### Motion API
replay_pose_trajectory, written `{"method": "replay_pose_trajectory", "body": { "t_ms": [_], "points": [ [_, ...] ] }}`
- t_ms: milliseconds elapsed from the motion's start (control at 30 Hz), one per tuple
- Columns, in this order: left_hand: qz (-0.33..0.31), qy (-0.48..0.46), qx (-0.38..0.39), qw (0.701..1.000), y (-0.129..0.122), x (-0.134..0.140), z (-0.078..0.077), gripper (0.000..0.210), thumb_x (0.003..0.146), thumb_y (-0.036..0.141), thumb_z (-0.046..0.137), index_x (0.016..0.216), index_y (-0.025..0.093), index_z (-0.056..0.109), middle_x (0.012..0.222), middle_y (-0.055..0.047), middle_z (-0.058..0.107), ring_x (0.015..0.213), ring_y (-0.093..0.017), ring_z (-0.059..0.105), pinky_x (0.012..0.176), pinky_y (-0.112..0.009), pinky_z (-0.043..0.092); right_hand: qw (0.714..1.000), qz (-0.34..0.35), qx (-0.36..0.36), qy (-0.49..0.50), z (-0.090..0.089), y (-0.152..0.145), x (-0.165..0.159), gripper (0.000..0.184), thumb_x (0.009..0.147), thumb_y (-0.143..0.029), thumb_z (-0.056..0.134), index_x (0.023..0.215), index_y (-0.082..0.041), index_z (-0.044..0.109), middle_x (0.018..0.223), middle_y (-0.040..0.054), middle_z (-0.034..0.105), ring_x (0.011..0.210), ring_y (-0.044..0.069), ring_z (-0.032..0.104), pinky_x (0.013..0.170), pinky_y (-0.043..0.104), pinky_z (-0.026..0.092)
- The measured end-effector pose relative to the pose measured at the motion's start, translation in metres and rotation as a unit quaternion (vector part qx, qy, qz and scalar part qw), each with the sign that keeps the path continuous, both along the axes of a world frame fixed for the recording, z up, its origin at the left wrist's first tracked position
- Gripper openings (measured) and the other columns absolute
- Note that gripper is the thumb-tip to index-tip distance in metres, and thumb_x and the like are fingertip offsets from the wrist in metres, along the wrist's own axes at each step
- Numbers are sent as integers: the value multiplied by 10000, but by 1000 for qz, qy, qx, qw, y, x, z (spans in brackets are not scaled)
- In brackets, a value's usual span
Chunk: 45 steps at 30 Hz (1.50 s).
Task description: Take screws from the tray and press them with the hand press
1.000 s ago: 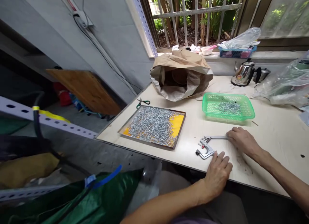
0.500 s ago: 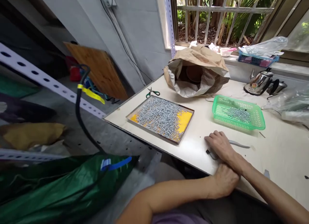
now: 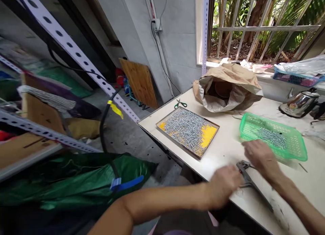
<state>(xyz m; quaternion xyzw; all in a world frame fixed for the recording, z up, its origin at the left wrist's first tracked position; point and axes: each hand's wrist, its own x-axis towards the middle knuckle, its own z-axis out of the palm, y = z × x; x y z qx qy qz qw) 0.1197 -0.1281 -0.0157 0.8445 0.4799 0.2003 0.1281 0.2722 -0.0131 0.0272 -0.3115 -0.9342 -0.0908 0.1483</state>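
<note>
My left hand, blurred by motion, is closed in a loose fist over the table's front edge, close to a plier-like tool. Curled fingers show on my right hand, which is in front of a green plastic basket. What either hand holds, if anything, is hidden. The tool lies on the table between my hands and forearms. Inside the basket is a small heap of silver screws. Many more screws cover a shallow tray with a yellow bottom, to the left of my hands.
Green-handled scissors lie behind the tray. An open brown paper bag stands at the back, and a metal kettle is by the window. A perforated metal shelf post and green sheeting are on the left.
My hands were crossed and touching; now they are apart, the left raised and the right nearer the basket. The plier-like tool, mostly covered before, shows more. The view has turned left.
</note>
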Motion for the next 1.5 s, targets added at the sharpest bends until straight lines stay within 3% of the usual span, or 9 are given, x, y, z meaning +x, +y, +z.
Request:
{"method": "replay_pose_trajectory", "body": {
  "t_ms": [100, 200, 300, 467, 600, 767, 933, 1233, 1500],
  "points": [
    [178, 130, 15, 975, 38, -72, 21, 225, 876, 106, 450, 798, 150, 656, 855, -103, 625, 890, -223, 535, 720, -335, 484, 992, -105, 41, 47, 32, 31, 25, 257, 881, -188, 405, 1000, -172, 632, 862, 132, 597, 837, 275, 504, 731, 389, 373],
    [176, 200, -17, 964, 71, -115, 28, 243, 834, 67, 477, 690, 150, 655, 801, -107, 616, 875, -226, 512, 695, -319, 459, 985, -162, 38, 40, 42, 38, 47, 301, 899, -272, 386, 1068, -170, 614, 880, 142, 595, 806, 277, 538, 667, 387, 404],
    [132, 216, -33, 967, 86, -126, 19, 249, 806, 51, 477, 663, 150, 655, 772, -116, 607, 871, -234, 502, 689, -325, 438, 989, -123, -46, 67, 21, 8, 62, 354, 922, -400, 353, 1048, -196, 614, 860, 106, 611, 736, 233, 589, 622, 354, 455],
    [73, 273, -47, 958, 89, -123, 2, 252, 802, 31, 453, 676, 136, 644, 778, -140, 610, 915, -256, 511, 716, -336, 421, 967, -97, -234, 34, -36, -72, 80, 298, 900, -413, 410, 1036, -229, 602, 858, 59, 617, 662, 178, 629, 570, 300, 498],
    [59, 261, -43, 962, 93, -125, 10, 225, 796, 39, 469, 679, 136, 635, 780, -127, 621, 869, -238, 536, 738, -332, 429, 950, -137, -280, 34, -53, -102, 77, 228, 906, -297, 400, 1045, -214, 560, 874, 43, 591, 678, 160, 623, 561, 278, 491],
    [118, 15, -82, 990, 73, -92, 29, 164, 809, 209, 533, 754, 174, 684, 780, -52, 679, 769, -178, 594, 723, -278, 458, 967, -127, -218, 47, -57, -104, 68, 225, 911, -158, 325, 810, -210, 520, 780, 21, 564, 620, 139, 560, 541, 257, 423],
    [167, -210, -256, 929, 31, -35, 15, 231, 744, 349, 584, 733, 157, 713, 622, -21, 670, 553, -134, 578, 534, -217, 437, 989, -95, -106, 23, -51, -114, 61, 273, 834, 6, 331, 782, -206, 495, 732, 12, 557, 597, 131, 515, 514, 258, 326],
    [205, -286, -281, 893, 9, -11, -18, 248, 708, 374, 619, 701, 142, 707, 678, -44, 698, 626, -163, 626, 582, -236, 474, 992, -85, -91, 0, -44, -119, 59, 261, 782, 32, 391, 811, -203, 499, 759, 9, 573, 596, 135, 507, 526, 275, 307],
    [192, -201, -293, 915, 13, -10, -22, 225, 707, 346, 603, 680, 144, 700, 715, -49, 703, 671, -176, 627, 623, -249, 464, 990, -85, -112, -11, -47, -112, 58, 258, 764, 46, 407, 784, -199, 485, 739, 5, 539, 600, 138, 482, 524, 279, 278]
  ]
}}
